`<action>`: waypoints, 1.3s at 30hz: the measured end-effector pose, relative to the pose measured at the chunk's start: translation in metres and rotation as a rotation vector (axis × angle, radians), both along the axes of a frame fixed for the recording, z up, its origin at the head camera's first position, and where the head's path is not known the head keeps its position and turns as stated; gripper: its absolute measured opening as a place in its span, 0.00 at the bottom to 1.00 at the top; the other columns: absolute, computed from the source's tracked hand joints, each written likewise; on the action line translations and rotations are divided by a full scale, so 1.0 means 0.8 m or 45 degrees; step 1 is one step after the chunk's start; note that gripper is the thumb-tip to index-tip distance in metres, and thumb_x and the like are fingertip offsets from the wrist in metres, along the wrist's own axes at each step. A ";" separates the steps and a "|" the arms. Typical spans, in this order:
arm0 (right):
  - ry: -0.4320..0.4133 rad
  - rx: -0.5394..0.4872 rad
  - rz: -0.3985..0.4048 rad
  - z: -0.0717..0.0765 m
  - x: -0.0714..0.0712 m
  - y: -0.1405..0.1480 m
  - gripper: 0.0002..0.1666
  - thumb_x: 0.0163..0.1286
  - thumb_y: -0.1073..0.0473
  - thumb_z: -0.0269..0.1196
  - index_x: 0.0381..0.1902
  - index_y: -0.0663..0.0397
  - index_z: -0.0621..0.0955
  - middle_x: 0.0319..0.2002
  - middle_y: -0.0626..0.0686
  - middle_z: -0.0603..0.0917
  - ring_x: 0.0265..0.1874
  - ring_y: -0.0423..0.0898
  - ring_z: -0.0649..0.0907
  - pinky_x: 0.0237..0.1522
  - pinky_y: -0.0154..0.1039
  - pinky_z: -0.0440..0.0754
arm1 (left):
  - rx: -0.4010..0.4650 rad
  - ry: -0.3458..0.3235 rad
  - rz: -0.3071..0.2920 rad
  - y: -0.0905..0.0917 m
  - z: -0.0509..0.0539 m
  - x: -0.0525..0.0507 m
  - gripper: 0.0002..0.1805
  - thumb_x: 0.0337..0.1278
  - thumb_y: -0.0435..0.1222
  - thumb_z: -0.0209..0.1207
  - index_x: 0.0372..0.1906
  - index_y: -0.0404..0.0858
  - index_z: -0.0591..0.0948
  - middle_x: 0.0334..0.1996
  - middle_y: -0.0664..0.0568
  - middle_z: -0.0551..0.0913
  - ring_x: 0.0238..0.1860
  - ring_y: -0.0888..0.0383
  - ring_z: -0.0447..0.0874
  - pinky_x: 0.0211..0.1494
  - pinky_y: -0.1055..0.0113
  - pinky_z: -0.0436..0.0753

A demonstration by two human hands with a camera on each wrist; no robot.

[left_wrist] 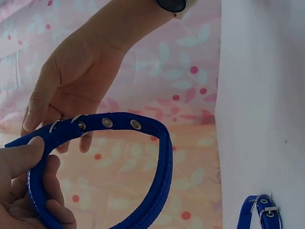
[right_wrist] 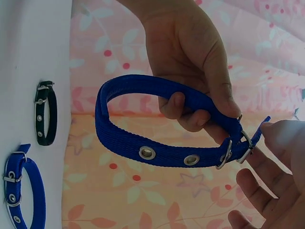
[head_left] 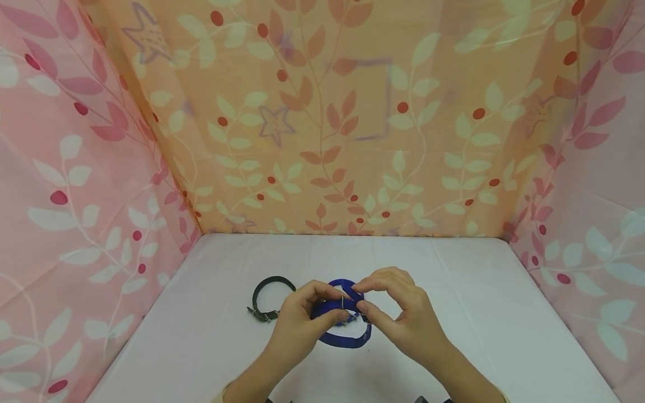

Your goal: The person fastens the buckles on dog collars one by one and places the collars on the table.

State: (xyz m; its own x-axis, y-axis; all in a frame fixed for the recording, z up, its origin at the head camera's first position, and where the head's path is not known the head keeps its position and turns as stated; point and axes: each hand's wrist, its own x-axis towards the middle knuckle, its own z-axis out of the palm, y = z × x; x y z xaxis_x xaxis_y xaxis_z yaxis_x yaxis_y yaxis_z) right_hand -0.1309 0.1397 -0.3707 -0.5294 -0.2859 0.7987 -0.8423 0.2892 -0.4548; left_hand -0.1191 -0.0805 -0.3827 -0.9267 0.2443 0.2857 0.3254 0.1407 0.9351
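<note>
Both hands hold a blue collar (right_wrist: 119, 140) up off the table, its loop closed through a metal buckle. My left hand (head_left: 297, 322) grips the band beside the buckle between thumb and fingers. The strap's free end is pinched by my right hand (head_left: 410, 313), just past the buckle and a metal ring. Silver eyelets line the band in both wrist views. In the right wrist view, a second blue collar (right_wrist: 39, 191) lies buckled on the table, partly hidden behind the hands in the head view. A dark green or black collar (head_left: 258, 294) lies left of it.
The collars lie on a white-covered table (head_left: 191, 336). Patterned cloth walls stand at its left (head_left: 101, 224), back (head_left: 322, 168) and right (head_left: 579, 224).
</note>
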 end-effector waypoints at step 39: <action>0.154 0.208 -0.052 0.001 -0.013 0.011 0.21 0.51 0.69 0.71 0.39 0.37 0.88 0.37 0.36 0.82 0.44 0.38 0.79 0.59 0.41 0.68 | 0.023 0.245 0.108 0.006 -0.011 0.001 0.12 0.61 0.38 0.70 0.49 0.51 0.87 0.42 0.56 0.84 0.46 0.57 0.88 0.49 0.66 0.88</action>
State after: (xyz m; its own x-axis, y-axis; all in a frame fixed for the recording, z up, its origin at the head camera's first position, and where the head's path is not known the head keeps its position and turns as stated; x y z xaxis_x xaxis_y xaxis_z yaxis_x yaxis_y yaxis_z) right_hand -0.1415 0.1488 -0.3701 -0.4463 -0.3972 0.8019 -0.8739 0.3863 -0.2951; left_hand -0.1182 -0.0755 -0.3912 -0.8716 0.1605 0.4632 0.4860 0.1588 0.8594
